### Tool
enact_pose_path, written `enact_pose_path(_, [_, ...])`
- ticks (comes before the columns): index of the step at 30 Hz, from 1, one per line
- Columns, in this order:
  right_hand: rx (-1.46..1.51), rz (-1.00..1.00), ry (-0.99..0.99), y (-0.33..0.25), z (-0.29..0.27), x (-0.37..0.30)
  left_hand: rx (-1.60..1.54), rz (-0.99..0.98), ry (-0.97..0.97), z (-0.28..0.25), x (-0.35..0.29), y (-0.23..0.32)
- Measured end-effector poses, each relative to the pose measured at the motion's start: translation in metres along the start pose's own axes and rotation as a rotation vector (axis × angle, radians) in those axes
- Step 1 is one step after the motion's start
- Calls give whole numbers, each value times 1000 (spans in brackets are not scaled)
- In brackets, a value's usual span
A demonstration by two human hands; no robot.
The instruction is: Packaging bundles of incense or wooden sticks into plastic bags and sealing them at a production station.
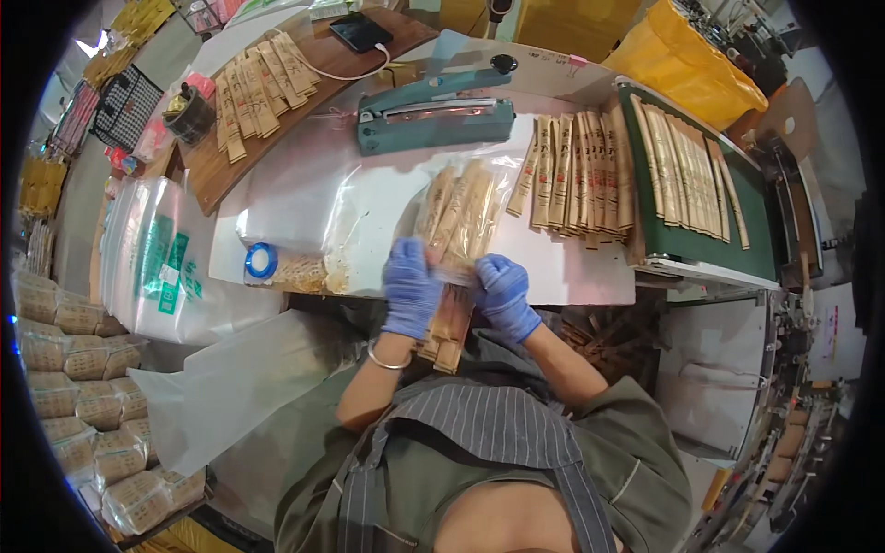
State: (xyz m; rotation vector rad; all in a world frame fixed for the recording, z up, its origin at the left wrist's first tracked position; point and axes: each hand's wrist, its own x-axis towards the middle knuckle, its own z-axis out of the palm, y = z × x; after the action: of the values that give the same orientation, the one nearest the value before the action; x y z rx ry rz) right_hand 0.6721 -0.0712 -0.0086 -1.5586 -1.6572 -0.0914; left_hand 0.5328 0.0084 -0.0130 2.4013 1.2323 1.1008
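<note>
Both my hands wear blue gloves. My left hand (410, 288) and my right hand (503, 295) grip the near open end of a clear plastic bag (461, 214) that lies on the white table (387, 189). The bag holds several long tan paper sachets, and more of them hang below the table edge between my hands. A silver bangle circles my left wrist.
A teal heat sealer (433, 115) stands at the back. Rows of tan sachets lie to the right (576, 175), on a green tray (696, 175) and on a wooden board (258, 83). A blue tape roll (261, 262), clear bags and packed bundles (83, 387) are at left.
</note>
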Motion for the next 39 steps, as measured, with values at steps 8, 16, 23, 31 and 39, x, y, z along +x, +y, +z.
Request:
enact_pose_path(8, [-91,55,-469,-21,-33,-140,19,-103,-1095,-51,-142,-39])
enact_pose_path(16, [-219,71,4,-34,-151,85,-127,279,-78,-114,95,57])
enact_pose_path(23, [-413,-191,204,-56,-166,138,-947,-68,-318,-121,163,89])
enact_pose_path(31, [-159,-327,196,-23,-121,161,-903,251,-227,-40,136,77])
enact_pose_path(39, [-454,583,293,206,-10,239,-1258,-475,-689,137,138,49])
